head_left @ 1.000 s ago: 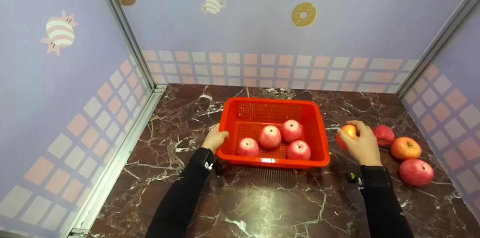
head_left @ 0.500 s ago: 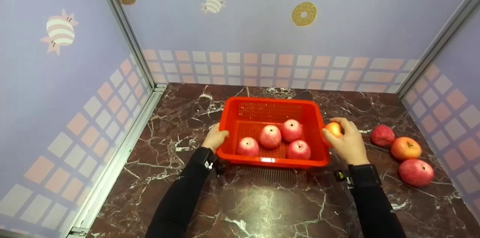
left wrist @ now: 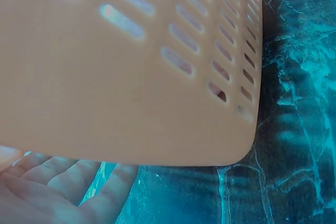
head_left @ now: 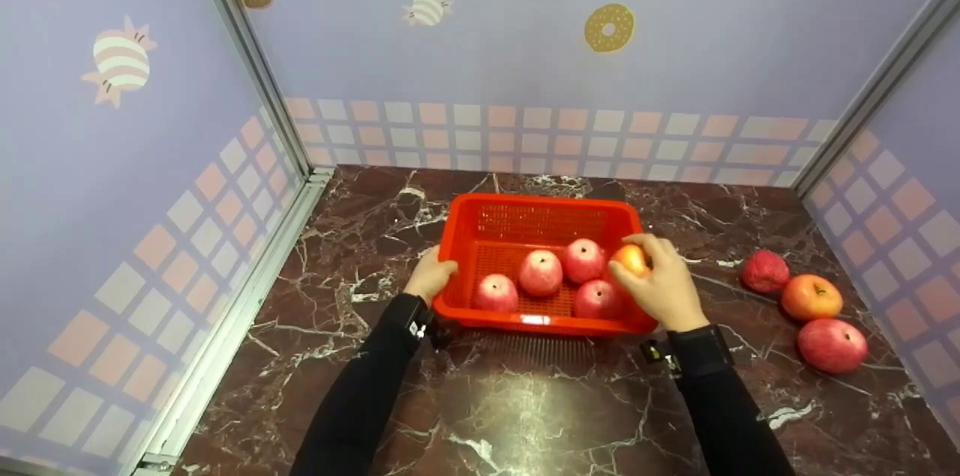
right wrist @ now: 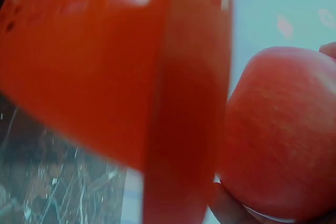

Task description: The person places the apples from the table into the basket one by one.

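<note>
A red plastic basket [head_left: 544,327] stands on the dark marbled tabletop with several pinkish-red apples [head_left: 541,273] inside. My left hand [head_left: 430,276] grips its left end, thumb over the rim; in the left wrist view the fingers [left wrist: 107,195] reach along the basket's lower edge. My right hand [head_left: 666,285] holds a yellow-and-red apple [head_left: 632,260] above the basket's right end, just inside the rim. In the right wrist view that apple [right wrist: 283,135] shows its red side next to the basket wall [right wrist: 105,72]. My palm hides part of it.
Three more fruits lie on the right of the table: a small dark-red one [head_left: 766,271], an orange-yellow apple [head_left: 811,297] and a larger red apple [head_left: 832,345]. Patterned panels [head_left: 517,49] enclose the table at the back and both sides.
My right hand has carried the yellow-and-red apple leftward from the tabletop beside the basket to above its right end. My left hand and the basket have stayed put.
</note>
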Available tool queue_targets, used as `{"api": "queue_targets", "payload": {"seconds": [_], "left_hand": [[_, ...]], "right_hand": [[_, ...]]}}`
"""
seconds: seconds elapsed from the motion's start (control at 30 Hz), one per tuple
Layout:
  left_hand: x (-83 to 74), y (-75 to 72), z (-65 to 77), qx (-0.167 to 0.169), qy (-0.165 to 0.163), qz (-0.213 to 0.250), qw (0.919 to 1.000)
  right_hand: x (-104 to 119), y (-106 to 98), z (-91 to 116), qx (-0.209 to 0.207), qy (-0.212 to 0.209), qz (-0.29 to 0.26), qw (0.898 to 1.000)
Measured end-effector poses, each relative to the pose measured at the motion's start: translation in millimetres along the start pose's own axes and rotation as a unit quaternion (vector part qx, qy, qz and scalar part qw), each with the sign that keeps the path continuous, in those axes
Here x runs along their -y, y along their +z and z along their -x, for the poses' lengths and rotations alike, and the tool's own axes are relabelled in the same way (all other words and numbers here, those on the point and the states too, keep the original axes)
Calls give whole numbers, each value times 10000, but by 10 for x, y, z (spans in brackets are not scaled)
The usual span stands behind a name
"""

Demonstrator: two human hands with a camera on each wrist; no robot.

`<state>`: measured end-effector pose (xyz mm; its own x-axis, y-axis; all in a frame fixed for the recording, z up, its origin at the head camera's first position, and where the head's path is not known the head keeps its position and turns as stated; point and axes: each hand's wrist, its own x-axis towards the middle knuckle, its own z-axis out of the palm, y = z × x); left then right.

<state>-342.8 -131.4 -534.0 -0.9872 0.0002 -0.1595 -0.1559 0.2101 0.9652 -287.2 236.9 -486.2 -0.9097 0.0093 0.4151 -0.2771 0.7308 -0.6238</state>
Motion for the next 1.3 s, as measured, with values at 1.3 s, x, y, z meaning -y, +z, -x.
{"api": "queue_targets", "payload": {"seconds": [1.3], "left_hand": [[4, 1, 0, -52, 70, -12, 10000]], "right_hand": [[485, 835, 149, 1773, -599, 717, 9797]]}}
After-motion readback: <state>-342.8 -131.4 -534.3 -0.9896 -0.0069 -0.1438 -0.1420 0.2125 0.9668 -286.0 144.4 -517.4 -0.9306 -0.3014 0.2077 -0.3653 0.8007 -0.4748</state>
